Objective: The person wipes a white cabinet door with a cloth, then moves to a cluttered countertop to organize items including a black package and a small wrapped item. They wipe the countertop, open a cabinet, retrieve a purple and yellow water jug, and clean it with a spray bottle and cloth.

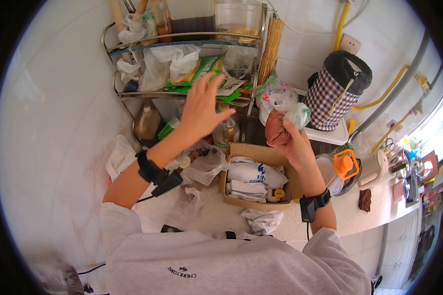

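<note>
My right hand [295,145] grips a knotted clear plastic bag of reddish-brown contents [277,129], held above the right rear corner of a cardboard box [256,202]. My left hand [205,105] is raised with its fingers apart, holding nothing, before the middle shelf of a metal rack [184,95]. Behind it on that shelf lie green printed packets [210,66] and white plastic bags [170,62]. Inside the box are a white plastic bag with blue print [256,174], folded white cloth [247,190] and a small container with a yellow cap [278,193].
Crumpled plastic bags [206,166] lie left of the box, a white one [264,220] in front. To the right stand a checkered drawstring bag [332,94] on a white lid, an orange-handled item [345,166] and a hand mixer [373,171]. A straw brush [271,48] hangs beside the rack.
</note>
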